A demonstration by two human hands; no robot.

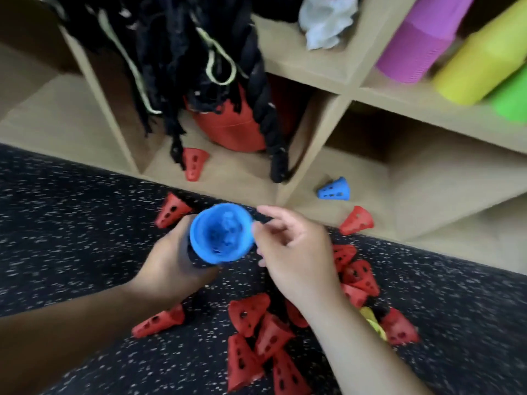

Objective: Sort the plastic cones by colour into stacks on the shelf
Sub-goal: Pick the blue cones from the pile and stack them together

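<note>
My left hand grips a blue cone stack from below, its open mouth facing me. My right hand touches the stack's right rim with fingertips, holding nothing else that I can see. Several red cones lie scattered on the dark speckled floor below my hands, with a yellow one among them. One red cone lies in the middle shelf cubby. A blue cone lies in the cubby to the right, and a red cone rests at that cubby's front edge.
The wooden shelf has open cubbies. Black ropes hang over a red ball in the middle cubby. Pink, yellow and green rolls lie in the upper right. A white cloth sits above.
</note>
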